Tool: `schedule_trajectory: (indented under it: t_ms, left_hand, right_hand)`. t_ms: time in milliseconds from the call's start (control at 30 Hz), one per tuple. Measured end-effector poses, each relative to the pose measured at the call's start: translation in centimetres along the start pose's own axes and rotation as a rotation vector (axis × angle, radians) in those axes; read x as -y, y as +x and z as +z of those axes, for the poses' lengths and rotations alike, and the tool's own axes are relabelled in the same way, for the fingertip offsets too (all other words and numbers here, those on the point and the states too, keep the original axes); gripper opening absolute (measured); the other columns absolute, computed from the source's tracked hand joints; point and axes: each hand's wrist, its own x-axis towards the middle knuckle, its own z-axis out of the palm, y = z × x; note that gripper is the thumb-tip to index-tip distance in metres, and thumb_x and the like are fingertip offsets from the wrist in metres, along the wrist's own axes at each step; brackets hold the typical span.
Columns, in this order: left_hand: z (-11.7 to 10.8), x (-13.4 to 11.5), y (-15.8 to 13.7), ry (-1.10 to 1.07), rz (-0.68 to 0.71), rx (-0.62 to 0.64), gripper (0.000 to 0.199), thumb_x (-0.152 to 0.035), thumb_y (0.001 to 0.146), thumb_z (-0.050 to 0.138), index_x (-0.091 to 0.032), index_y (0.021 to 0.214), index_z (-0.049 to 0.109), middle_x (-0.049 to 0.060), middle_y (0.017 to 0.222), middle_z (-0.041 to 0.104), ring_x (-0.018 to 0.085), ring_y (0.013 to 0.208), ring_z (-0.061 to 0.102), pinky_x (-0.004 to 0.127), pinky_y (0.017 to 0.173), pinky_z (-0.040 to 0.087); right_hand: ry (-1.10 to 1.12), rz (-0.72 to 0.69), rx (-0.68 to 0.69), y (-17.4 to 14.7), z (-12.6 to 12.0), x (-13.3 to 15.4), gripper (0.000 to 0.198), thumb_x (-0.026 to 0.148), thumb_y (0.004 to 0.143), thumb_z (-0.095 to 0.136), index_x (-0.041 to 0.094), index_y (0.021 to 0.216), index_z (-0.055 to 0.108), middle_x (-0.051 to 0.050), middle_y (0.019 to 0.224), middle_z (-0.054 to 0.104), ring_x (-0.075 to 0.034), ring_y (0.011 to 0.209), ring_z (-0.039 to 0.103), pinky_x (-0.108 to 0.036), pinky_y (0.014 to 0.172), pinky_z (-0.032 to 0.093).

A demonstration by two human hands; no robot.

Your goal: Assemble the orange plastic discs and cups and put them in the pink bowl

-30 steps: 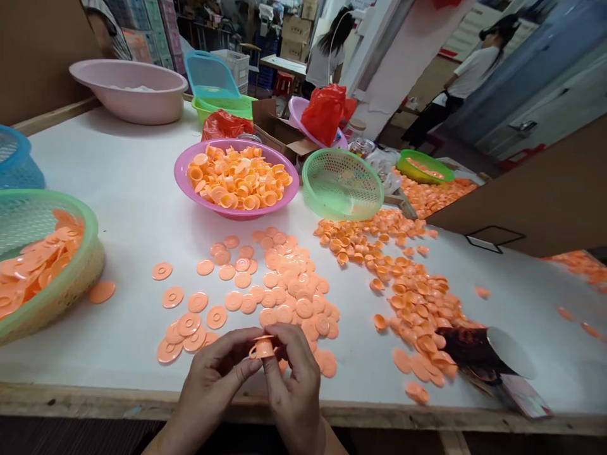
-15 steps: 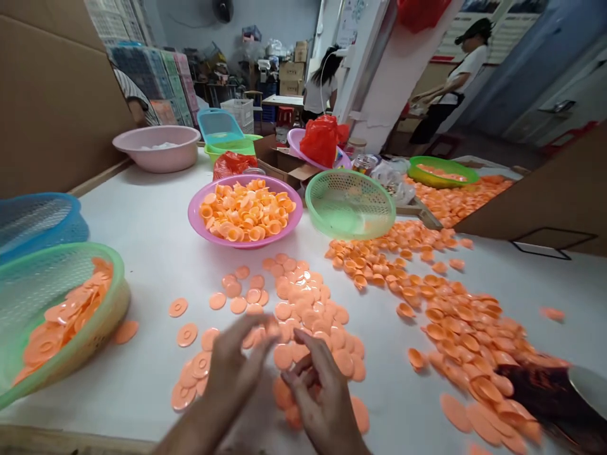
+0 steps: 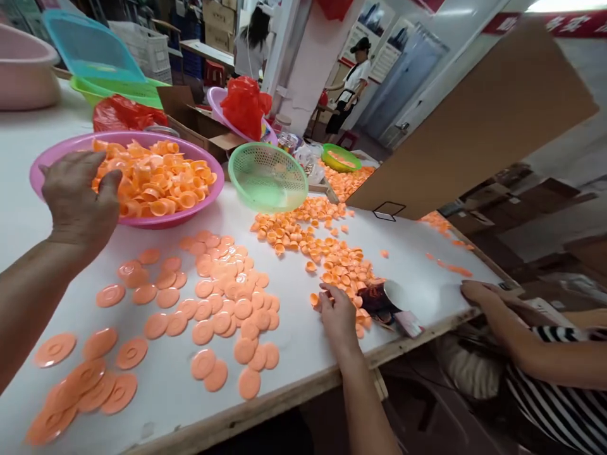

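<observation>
My left hand [image 3: 80, 196] is over the left part of a pink basin [image 3: 45, 158] heaped with orange pieces [image 3: 161, 177]. Its thumb and fingers are apart, and I see nothing held between them. At the left edge of the pile of small orange cups [image 3: 348, 265], my right hand [image 3: 339, 316] has its thumb and fingertips closed about a single orange cup [image 3: 314, 301], low at the tabletop. Flat round orange discs [image 3: 222, 284] lie spread on the white table between my hands, some overlapping. More discs [image 3: 85, 385] lie nearer the front left.
A green perforated basket [image 3: 268, 183] stands behind the cups. A dark printed bag [image 3: 377, 297] touches the pile's right side. Cardboard [image 3: 474, 126] rises along the right. Another person's arm [image 3: 512, 341] rests at the table's right edge.
The view has swung right. My hands, close together over the discs before, have parted: the left went to the pink basin, the right to the orange cups.
</observation>
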Motion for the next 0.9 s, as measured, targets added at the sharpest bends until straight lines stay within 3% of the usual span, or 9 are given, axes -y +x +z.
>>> schedule_trajectory:
  t_ms: [67, 133, 233, 333, 467, 600, 733, 833, 900]
  left_hand:
    - [-4.2, -1.6, -2.6, -0.018, 0.017, 0.045, 0.042, -0.042, 0.089, 0.059, -0.008, 0.112, 0.067, 0.003, 0.112, 0.071, 0.019, 0.109, 0.062, 0.037, 0.101, 0.043]
    - [-8.4, -2.6, -6.4, -0.1, 0.013, 0.26, 0.025, -0.037, 0.088, 0.061, -0.015, 0.095, 0.072, 0.0, 0.093, 0.073, 0.013, 0.087, 0.065, 0.028, 0.086, 0.05]
    - [-13.5, -2.4, -12.8, -0.191, 0.011, 0.718, 0.016, -0.034, 0.087, 0.062, -0.022, 0.091, 0.072, 0.004, 0.091, 0.072, 0.017, 0.088, 0.062, 0.029, 0.078, 0.049]
    - [-16.5, -1.2, -17.7, -0.075, -0.008, 0.914, 0.022, -0.033, 0.082, 0.068, -0.028, 0.104, 0.072, 0.006, 0.104, 0.069, 0.023, 0.099, 0.057, 0.036, 0.082, 0.045]
    - [-16.6, -1.5, -20.4, 0.001, -0.012, 0.928, 0.025, -0.025, 0.078, 0.07, -0.031, 0.102, 0.071, 0.007, 0.112, 0.063, 0.027, 0.106, 0.051, 0.041, 0.085, 0.039]
    - [-15.7, -3.0, -20.9, -0.041, -0.019, 0.905, 0.02, -0.021, 0.077, 0.07, -0.027, 0.096, 0.07, 0.007, 0.11, 0.062, 0.027, 0.106, 0.05, 0.041, 0.085, 0.036]
    - [-15.9, -3.2, -21.3, -0.058, -0.025, 0.889, 0.023, -0.025, 0.078, 0.073, -0.028, 0.1, 0.068, 0.008, 0.114, 0.06, 0.028, 0.108, 0.05, 0.041, 0.085, 0.033]
    - [-16.0, -3.0, -21.5, -0.066, 0.004, 0.893, 0.007, -0.025, 0.084, 0.067, -0.027, 0.09, 0.07, 0.008, 0.113, 0.06, 0.026, 0.107, 0.049, 0.042, 0.084, 0.031]
    - [-15.8, -3.1, -21.5, -0.074, 0.015, 0.896, 0.011, -0.025, 0.087, 0.063, -0.025, 0.08, 0.071, 0.008, 0.112, 0.06, 0.025, 0.105, 0.049, 0.042, 0.084, 0.03]
  right_hand:
    - [-0.09, 0.027, 0.06, 0.4, 0.1, 0.0, 0.037, 0.038, 0.077, 0.051, 0.012, 0.09, 0.073, -0.015, 0.088, 0.071, -0.024, 0.074, 0.064, -0.038, 0.072, 0.05]
    - [-0.179, 0.03, 0.124, 0.6, 0.2, 0.0, 0.037, 0.043, 0.075, 0.053, 0.013, 0.084, 0.073, -0.017, 0.085, 0.071, -0.028, 0.076, 0.064, -0.041, 0.073, 0.049]
    - [-0.257, -0.028, 0.158, 1.0, 0.3, 0.3, 0.03, 0.042, 0.072, 0.053, 0.019, 0.071, 0.071, -0.017, 0.081, 0.072, -0.032, 0.08, 0.064, -0.044, 0.074, 0.047]
    - [-0.093, 0.063, 0.245, 0.2, 0.5, 3.3, 0.022, 0.041, 0.066, 0.061, 0.022, 0.069, 0.071, -0.012, 0.074, 0.073, -0.03, 0.074, 0.067, -0.042, 0.068, 0.05]
    - [0.401, 0.158, 0.58, -4.1, 2.1, 11.5, 0.026, 0.039, 0.067, 0.067, 0.019, 0.082, 0.072, -0.004, 0.064, 0.07, -0.021, 0.055, 0.066, -0.032, 0.055, 0.054]
    - [0.562, 0.084, 0.887, -9.2, 5.4, 17.7, 0.011, 0.028, 0.074, 0.059, 0.019, 0.075, 0.065, 0.003, 0.054, 0.061, -0.013, 0.042, 0.057, -0.024, 0.043, 0.047]
    - [0.495, 0.031, 1.052, -11.9, 7.4, 19.3, 0.008, 0.022, 0.077, 0.054, 0.019, 0.072, 0.06, 0.003, 0.056, 0.058, -0.01, 0.04, 0.051, -0.02, 0.038, 0.04]
    - [0.452, 0.038, 1.098, -12.8, 8.1, 19.5, 0.009, 0.021, 0.079, 0.053, 0.02, 0.073, 0.059, 0.003, 0.058, 0.058, -0.01, 0.042, 0.05, -0.02, 0.038, 0.04]
    - [0.428, 0.019, 1.1, -13.3, 8.6, 19.8, 0.01, 0.02, 0.079, 0.053, 0.02, 0.07, 0.058, 0.004, 0.056, 0.057, -0.011, 0.042, 0.049, -0.02, 0.039, 0.039]
